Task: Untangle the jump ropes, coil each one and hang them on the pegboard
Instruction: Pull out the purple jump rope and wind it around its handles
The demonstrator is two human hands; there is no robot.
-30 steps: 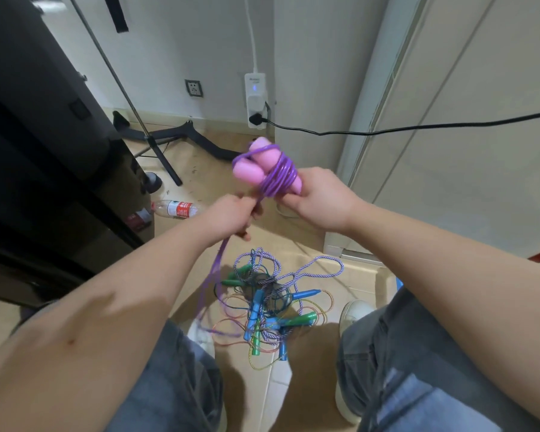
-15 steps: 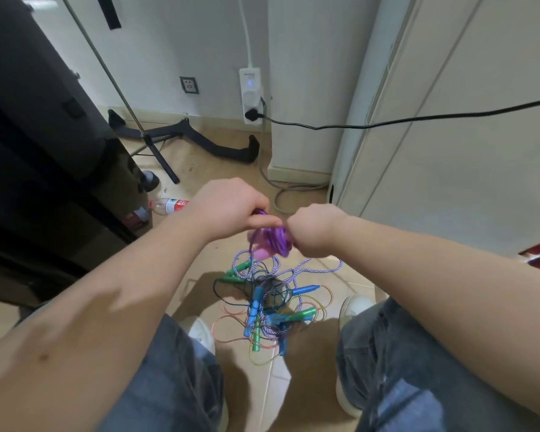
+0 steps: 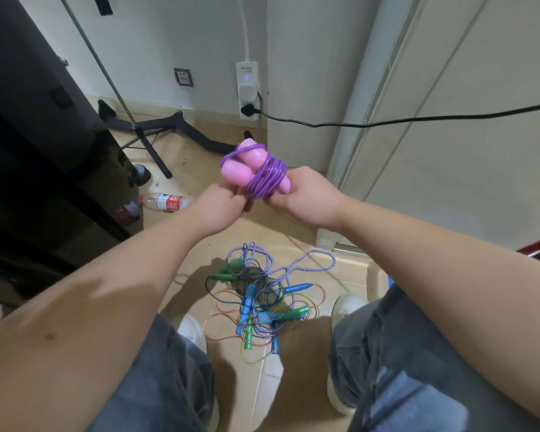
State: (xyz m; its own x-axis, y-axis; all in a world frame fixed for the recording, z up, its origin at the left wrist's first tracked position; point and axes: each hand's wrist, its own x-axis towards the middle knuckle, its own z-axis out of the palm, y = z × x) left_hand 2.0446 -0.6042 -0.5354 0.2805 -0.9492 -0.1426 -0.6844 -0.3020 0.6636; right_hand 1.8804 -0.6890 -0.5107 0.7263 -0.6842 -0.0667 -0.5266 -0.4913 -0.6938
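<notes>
the tiled floor (image 3: 194,163) lay below the person's knees, and on it, between the two shoes, sat the tangled heap (image 3: 259,294) of remaining jump ropes, with blue and green handles and thin cords knotted together, well below both hands and touched by neither. no pegboard was in view. above the heap both hands met at chest height. the right hand (image 3: 309,201) had its fingers (image 3: 276,201) curled tight round the near end of the pink handles (image 3: 235,173), which lay side by side with their long axis running from that hand up and leftward, away from the body. the purple rope (image 3: 267,177) was wound crosswise round the middle of the handles in a close stack of turns, with one loose loop arching over the far tips. the left hand (image 3: 217,208) sat just left of and below the winding, touching it, its fingers (image 3: 236,199) curled together in a pinch at the lowest turns. they seemed to grip the cord's last stretch, though the cord end itself was hidden inside the fist. the left hand was the nearer one to the free end, so tucking or cinching that end under the turns looked like its job, while the right hand only needed to keep the bundle steady. this rope appeared nearly coiled, with hanging not yet done and the heap not yet sorted.
</notes>
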